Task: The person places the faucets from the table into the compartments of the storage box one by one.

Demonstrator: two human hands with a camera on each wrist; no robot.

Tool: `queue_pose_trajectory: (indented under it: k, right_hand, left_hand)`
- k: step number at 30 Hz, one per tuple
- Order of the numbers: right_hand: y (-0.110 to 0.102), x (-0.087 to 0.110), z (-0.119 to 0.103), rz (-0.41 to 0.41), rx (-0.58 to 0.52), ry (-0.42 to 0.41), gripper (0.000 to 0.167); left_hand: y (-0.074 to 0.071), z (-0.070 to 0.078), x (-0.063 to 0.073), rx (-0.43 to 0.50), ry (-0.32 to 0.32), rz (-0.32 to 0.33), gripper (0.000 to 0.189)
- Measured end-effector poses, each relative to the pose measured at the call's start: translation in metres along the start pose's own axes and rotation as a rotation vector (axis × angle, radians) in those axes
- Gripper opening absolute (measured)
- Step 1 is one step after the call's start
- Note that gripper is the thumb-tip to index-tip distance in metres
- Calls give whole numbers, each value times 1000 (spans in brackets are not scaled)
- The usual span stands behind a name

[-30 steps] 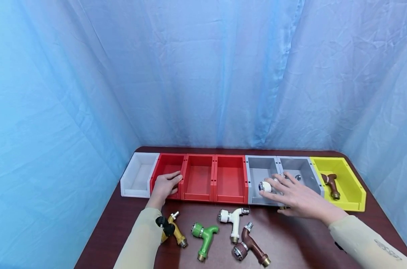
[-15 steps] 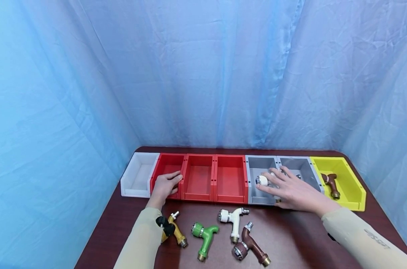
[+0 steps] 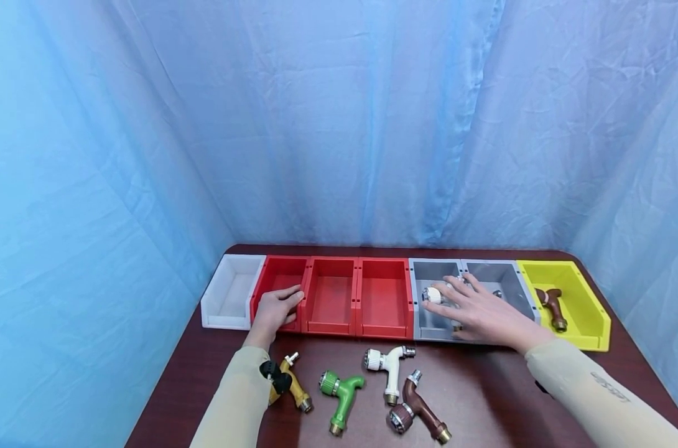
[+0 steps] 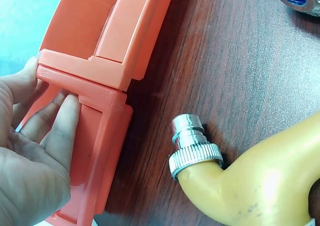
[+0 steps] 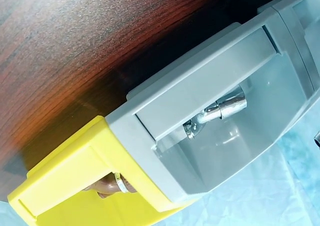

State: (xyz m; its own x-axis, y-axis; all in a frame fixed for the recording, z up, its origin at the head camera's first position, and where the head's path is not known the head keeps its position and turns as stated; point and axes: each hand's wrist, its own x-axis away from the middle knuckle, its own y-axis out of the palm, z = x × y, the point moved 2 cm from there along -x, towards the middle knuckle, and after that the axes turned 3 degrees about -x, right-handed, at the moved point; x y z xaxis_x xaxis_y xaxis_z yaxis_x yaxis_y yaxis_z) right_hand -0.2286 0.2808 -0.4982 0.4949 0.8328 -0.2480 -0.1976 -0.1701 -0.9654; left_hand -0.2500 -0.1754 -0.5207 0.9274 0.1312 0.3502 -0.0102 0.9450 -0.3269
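My left hand [image 3: 274, 313] pinches the shared wall of the red bins [image 4: 82, 81], thumb on one side and fingers on the other. Over the left grey bin [image 3: 428, 333], my right hand [image 3: 484, 314] holds a tap with a white knob [image 3: 431, 295]; most of its body is hidden behind the fingers. The right wrist view does not show the hand, only the right grey bin [image 5: 200, 91] with a chrome tap [image 5: 225, 107] inside. Below the left wrist lies a yellow tap [image 3: 298, 392], seen large in the left wrist view.
On the table lie a green tap [image 3: 344, 398], a white tap [image 3: 392, 373] and a brown tap [image 3: 420, 407]. A yellow bin [image 3: 588, 311] at the right end contains another brown tap [image 3: 553, 310]. The white bin [image 3: 225, 320] stands leftmost; a blue curtain [image 3: 339, 124] hangs behind.
My right hand has shifted left and slightly farther away, carrying the white-knobbed tap over the left grey bin. The left hand stays on the red bin wall.
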Motion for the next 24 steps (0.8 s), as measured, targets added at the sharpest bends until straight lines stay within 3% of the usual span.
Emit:
queue_pose_trajectory:
  k: [24]
  right_hand:
    - [13,-8,6,-62,-32,-11,96]
  left_hand:
    - [1,-1,0,-4,-9,13,53]
